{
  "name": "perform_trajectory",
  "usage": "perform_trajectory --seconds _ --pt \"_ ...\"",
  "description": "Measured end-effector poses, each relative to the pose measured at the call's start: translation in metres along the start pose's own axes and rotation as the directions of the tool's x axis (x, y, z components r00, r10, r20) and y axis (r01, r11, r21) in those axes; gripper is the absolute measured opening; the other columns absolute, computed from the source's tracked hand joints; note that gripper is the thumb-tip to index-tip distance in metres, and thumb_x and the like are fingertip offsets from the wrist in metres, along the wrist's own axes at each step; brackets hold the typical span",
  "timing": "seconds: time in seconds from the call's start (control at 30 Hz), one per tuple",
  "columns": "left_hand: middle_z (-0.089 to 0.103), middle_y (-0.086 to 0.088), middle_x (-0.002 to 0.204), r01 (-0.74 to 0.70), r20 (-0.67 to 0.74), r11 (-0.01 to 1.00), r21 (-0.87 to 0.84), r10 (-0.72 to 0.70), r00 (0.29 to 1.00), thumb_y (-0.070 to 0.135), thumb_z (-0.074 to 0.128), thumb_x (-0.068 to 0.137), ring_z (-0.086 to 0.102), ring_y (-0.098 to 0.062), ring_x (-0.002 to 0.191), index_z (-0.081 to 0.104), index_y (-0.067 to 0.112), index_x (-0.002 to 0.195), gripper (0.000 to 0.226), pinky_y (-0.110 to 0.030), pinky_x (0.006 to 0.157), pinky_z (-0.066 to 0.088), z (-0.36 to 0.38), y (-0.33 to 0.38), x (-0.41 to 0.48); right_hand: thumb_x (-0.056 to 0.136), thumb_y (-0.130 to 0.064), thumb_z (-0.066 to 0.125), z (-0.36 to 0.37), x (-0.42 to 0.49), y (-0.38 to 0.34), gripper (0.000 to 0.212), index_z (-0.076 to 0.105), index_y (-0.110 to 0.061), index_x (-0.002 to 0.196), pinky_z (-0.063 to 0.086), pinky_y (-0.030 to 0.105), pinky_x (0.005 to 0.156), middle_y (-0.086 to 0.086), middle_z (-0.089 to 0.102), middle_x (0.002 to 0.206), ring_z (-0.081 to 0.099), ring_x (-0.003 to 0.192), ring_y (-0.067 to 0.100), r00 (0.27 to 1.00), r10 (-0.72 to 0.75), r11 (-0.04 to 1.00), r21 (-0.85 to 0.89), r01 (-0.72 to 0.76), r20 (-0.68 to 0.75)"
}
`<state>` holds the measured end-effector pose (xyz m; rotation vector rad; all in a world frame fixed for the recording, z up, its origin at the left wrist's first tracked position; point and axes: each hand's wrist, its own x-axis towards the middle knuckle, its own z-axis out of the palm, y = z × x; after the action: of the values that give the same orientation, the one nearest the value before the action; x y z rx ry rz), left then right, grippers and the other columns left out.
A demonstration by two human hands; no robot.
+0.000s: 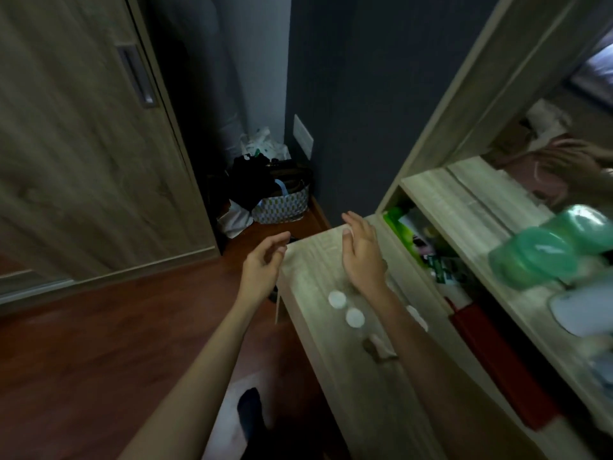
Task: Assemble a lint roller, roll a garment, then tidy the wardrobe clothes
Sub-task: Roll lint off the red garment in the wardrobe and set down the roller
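My left hand (pixel 263 260) hovers beside the left edge of a light wooden dresser top (pixel 315 260), fingers loosely spread and holding nothing. Over the same top floats my right hand (pixel 361 250), fingers straight and together, also holding nothing. No lint roller part is plainly recognisable; a small blurred pale-and-brown object (pixel 378 347) lies on the top under my right forearm. The wooden wardrobe door (pixel 83 144) with a recessed handle (pixel 137 76) stands shut at the left. The whole frame is motion-blurred.
Two round white pads (pixel 336 298) (pixel 355 317) lie on the dresser top. Shelves at right hold green containers (pixel 530 257), a red box (pixel 497 360) and green packets (pixel 408 234). Bags and dark clothes (pixel 265 190) pile in the far corner on the red-brown floor (pixel 116 343).
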<state>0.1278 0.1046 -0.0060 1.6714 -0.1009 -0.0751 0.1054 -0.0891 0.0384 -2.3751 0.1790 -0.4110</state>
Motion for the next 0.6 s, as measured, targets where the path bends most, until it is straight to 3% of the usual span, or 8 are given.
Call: perform_trajectory --seconds 0.1,0.23,0.33,0.47,0.6 --pt "0.066 0.01 0.118 0.02 0.021 0.999 0.036 -0.021 1.0 0.007 0.055 0.098 0.059 0.007 0.108 0.066 0.017 0.123 0.028 -0.005 0.09 0.044 0.024 0.0 -0.019 0.095 -0.03 0.039 -0.027 -0.018 0.029 0.04 0.057 -0.017 0.128 0.034 0.038 0.109 0.006 0.051 0.137 0.041 0.129 0.021 1.0 -0.003 0.989 -0.15 0.002 -0.007" --pt "0.065 0.002 0.126 0.055 0.06 0.989 0.134 -0.063 0.996 0.002 0.052 0.098 0.059 -0.006 0.114 0.064 0.011 0.125 0.031 -0.006 0.09 0.044 0.049 -0.01 -0.041 0.09 -0.047 0.054 -0.039 -0.037 0.059 0.047 0.049 -0.03 0.134 0.038 0.046 0.105 0.006 0.044 0.143 0.037 0.133 0.025 0.966 0.131 0.977 -0.193 -0.088 0.222" --pt "0.064 -0.005 0.129 0.094 0.111 0.974 0.205 -0.119 0.987 0.002 0.051 0.098 0.058 -0.014 0.121 0.062 0.008 0.129 0.033 -0.02 0.097 0.045 0.061 -0.018 -0.051 0.089 -0.036 0.061 -0.041 -0.046 0.06 0.044 0.052 -0.026 0.131 0.047 0.039 0.095 0.004 0.045 0.136 0.05 0.119 0.022 0.952 0.127 0.985 -0.145 -0.089 0.278" --pt "0.063 -0.006 0.131 0.125 0.151 0.941 0.313 -0.18 0.972 0.007 0.053 0.098 0.059 -0.012 0.114 0.06 0.009 0.132 0.034 -0.018 0.091 0.041 0.072 -0.022 -0.055 0.09 -0.013 0.059 -0.041 -0.048 0.06 0.035 0.057 -0.022 0.124 0.047 0.031 0.089 0.003 0.047 0.131 0.054 0.112 0.019 0.964 0.106 0.988 -0.136 -0.074 0.242" --pt "0.061 -0.007 0.135 0.089 0.221 0.896 0.436 -0.202 0.954 0.014 0.06 0.096 0.06 -0.018 0.117 0.057 0.009 0.136 0.04 -0.022 0.094 0.044 0.077 -0.029 -0.053 0.09 -0.007 0.058 -0.045 -0.047 0.064 0.034 0.059 -0.021 0.121 0.047 0.032 0.089 0.005 0.049 0.129 0.056 0.109 0.023 0.968 0.104 0.99 -0.112 -0.08 0.23"
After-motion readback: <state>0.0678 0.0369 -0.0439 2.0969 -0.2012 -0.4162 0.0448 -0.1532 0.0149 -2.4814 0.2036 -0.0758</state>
